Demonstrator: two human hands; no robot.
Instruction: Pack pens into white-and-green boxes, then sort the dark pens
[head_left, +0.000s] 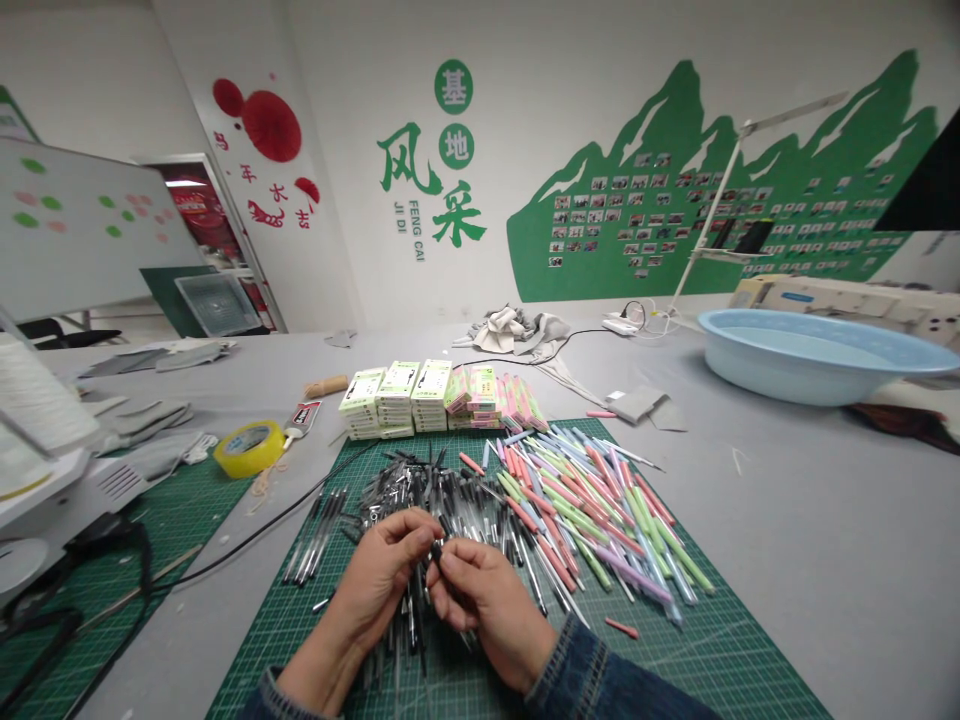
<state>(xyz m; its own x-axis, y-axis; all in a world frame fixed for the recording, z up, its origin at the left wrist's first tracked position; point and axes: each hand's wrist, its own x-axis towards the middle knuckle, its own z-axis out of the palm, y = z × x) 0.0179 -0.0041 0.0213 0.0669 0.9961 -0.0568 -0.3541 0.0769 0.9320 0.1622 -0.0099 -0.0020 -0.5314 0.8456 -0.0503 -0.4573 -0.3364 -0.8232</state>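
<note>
My left hand point(381, 565) and my right hand point(491, 600) meet over the near end of a pile of black and clear pen parts point(405, 490). Both are closed in a pinch on a small black pen part point(436, 549), mostly covered by the fingertips. To the right of my right hand spreads a heap of pastel pens point(592, 510) in pink, green, blue and purple. Left of my left hand, several black-tipped clear pens point(316, 540) lie side by side. Everything rests on a green cutting mat point(720, 650).
Stacked pen boxes point(397, 395) stand along the mat's far edge. A yellow tape roll point(250, 448) and a black cable point(247, 543) lie to the left, by a white machine point(56, 510). A blue basin point(810, 370) sits far right; cloth scraps point(517, 330) lie at the back.
</note>
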